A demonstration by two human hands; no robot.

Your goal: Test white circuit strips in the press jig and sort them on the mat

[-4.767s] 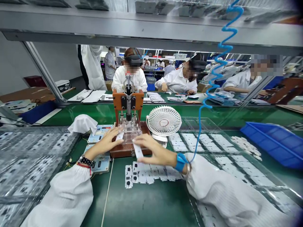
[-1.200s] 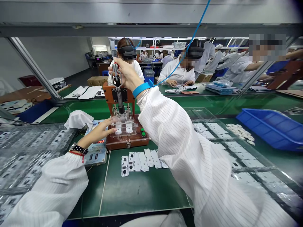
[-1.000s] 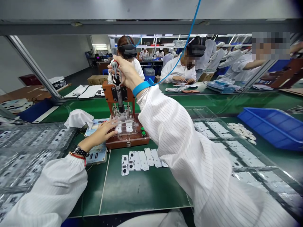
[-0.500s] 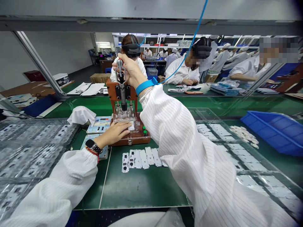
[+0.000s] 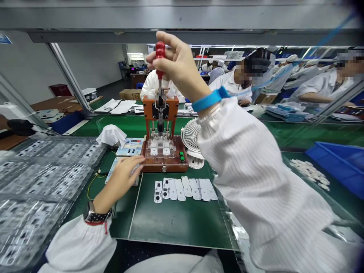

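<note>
Handle [image 5: 160, 48], glossy red cylinder, sits in right hand [image 5: 179, 67].

The right hand [image 5: 176, 64] grips the red lever handle [image 5: 159, 51] above the press fixture [image 5: 163, 151]. The left hand [image 5: 126, 172] rests just left of its base.

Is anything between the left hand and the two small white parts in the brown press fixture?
Nothing visible. The left hand rests on a pale blue meter box left of the brown press fixture; the way to the two small white parts is bare. The right hand grips the red lever handle.
</note>
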